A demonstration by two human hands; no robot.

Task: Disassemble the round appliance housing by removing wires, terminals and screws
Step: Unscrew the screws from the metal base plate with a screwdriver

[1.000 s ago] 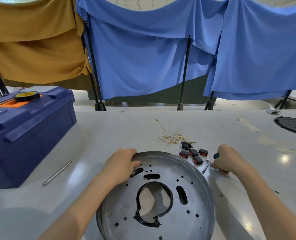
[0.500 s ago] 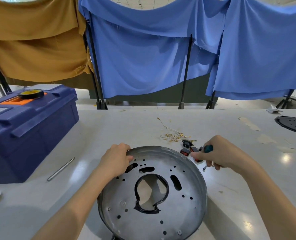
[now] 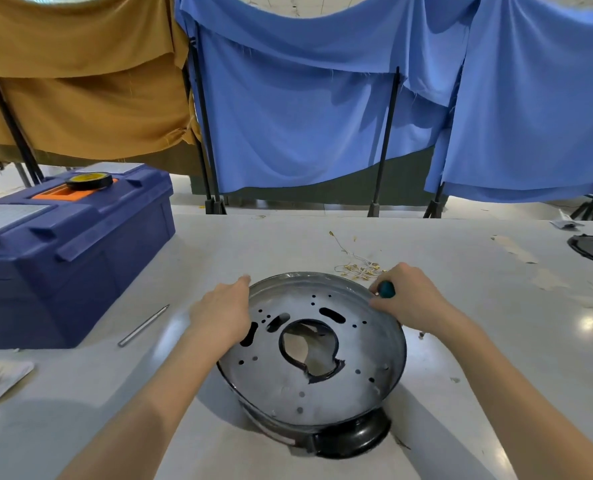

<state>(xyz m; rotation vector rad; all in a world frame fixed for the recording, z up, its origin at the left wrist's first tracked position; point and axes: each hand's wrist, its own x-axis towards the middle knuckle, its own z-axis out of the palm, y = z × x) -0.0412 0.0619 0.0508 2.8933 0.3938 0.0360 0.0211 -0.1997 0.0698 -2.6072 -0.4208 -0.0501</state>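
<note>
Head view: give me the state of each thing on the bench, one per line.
Round housing: tilted, near edge down, gripped at both sides.
Left hand: holding the housing's left rim.
Right hand: on the right rim, closed on a teal-handled tool.
Toolbox: lid closed, tape roll on top.
Loose wires: detached, on the table.
Metal rod: lying flat.

Navy toolbox (image 3: 70,258), teal screwdriver handle (image 3: 387,289)

Your round metal housing (image 3: 323,344) is tipped up on the table, with small holes and one big hole. Loose yellow wires (image 3: 357,268) lie behind it.
</note>
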